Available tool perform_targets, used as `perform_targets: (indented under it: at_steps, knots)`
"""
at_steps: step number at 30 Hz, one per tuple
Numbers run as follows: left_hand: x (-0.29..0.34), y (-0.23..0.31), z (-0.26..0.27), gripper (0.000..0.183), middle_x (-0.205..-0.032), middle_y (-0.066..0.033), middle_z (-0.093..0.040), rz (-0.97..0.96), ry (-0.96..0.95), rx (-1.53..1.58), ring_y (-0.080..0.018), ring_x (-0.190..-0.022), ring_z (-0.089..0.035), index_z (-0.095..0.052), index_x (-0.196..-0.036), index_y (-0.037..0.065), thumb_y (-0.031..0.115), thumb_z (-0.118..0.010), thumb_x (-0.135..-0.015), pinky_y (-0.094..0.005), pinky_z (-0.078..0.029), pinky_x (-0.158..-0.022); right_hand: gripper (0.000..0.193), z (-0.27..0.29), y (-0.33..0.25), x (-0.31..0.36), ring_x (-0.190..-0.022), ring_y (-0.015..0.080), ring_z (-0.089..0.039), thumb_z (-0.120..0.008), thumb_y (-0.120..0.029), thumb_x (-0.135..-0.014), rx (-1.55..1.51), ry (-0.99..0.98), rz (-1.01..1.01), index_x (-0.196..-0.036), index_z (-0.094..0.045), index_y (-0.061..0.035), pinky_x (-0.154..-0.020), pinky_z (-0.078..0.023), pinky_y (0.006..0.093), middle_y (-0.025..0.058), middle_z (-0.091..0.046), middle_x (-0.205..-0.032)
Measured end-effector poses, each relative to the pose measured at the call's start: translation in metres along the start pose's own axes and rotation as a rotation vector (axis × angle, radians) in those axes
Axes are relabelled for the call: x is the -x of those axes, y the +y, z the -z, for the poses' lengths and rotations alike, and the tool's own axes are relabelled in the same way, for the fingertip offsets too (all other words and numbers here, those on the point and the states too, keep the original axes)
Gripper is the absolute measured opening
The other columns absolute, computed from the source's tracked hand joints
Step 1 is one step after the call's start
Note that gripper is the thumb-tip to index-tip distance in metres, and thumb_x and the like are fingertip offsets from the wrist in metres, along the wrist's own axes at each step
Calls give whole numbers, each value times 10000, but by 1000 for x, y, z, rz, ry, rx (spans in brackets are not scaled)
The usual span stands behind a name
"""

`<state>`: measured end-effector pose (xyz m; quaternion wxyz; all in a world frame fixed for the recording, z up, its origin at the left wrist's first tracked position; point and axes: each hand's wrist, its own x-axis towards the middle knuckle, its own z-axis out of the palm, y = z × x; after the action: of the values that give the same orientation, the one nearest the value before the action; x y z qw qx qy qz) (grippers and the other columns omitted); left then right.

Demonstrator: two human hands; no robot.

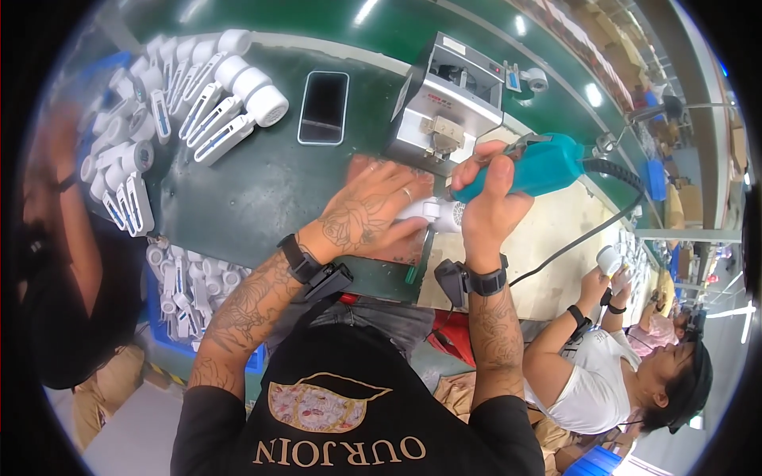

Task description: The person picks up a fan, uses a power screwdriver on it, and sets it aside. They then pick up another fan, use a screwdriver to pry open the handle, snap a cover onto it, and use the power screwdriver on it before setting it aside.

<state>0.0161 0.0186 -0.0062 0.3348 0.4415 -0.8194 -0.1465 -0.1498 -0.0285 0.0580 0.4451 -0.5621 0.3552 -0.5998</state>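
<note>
We're gripping a white unit (448, 216) w/ our L hand (365, 210), thumb & fingers clamped round its narrow part; our R hand (494, 194) is wrapping tight round a teal power tool (544, 168); the tool's tip is hiding behind our fingers, so we can't tell if it's touching. The unit is lying over the R side of a reddish-brown mat (397, 252), just in front of a silver-grey metal box (448, 103); it's looking smooth & plasticky, w/ a hinge-like collar mid-length & a round end showing a grey slotted grille; the rest is sitting under our L fingers.

Re edges: the near edge of the green desk (230, 190) is running just in front of our body; the far edge is curving past a dark-screened phone (323, 109); the metal box is crowding our R hand from beyond; the tool's black cord (571, 247) is looping R & back over a pale board (540, 246).

Re room: we're seeing the widest green stretch to our L, betw. our L hand & a row of white units (266, 105) w/ blue-striped handles; more pale surface is spreading R of our R wrist; a blue crate (255, 361) of white parts is standing below the near edge, L of us.
</note>
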Motion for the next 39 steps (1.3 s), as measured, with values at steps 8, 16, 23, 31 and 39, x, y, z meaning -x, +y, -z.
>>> perform_targets:
  at_steps: [8,16,23,31,39]
  knots:
    - [-2,3,0,558,-1241,-128,-605,-5,-7,-65,-312,-1180,-529,-554,-1357,45,344,-676,-902,-444,-418,-1019,438,3,18,2,-582,195,-548,-642,-401,-1002,-76,-4,12,-943,-547,23,-546,-441,320,85,-548,-685]
    - [-4,4,2,542,-1244,-124,-599,-6,-16,-40,-307,-1170,-529,-559,-1345,48,345,-672,-905,-445,-418,-1014,415,3,17,1,-574,192,-543,-649,-385,-1001,-76,-16,2,-927,-539,9,-542,-436,317,84,-544,-680]
    - [-1,3,3,546,-1209,-125,-604,2,2,-80,-309,-1140,-536,-562,-1340,37,351,-664,-906,-438,-424,-992,380,-10,-2,-22,-601,175,-571,-593,-347,-1036,57,43,15,-1009,-592,32,-563,-457,300,69,-570,-705]
    - [-1,6,3,533,-1196,-128,-604,-32,14,-66,-308,-1127,-541,-563,-1321,32,335,-666,-894,-434,-429,-980,385,-27,23,-51,-603,163,-584,-632,-359,-1015,-24,34,183,-948,-593,18,-556,-451,283,58,-571,-694]
    - [2,1,1,448,-1181,-128,-617,26,25,-30,-309,-1127,-544,-596,-1281,23,279,-639,-916,-439,-442,-961,402,-15,-6,-12,-589,176,-572,-593,-368,-1024,29,63,-34,-984,-605,32,-542,-447,295,70,-552,-678]
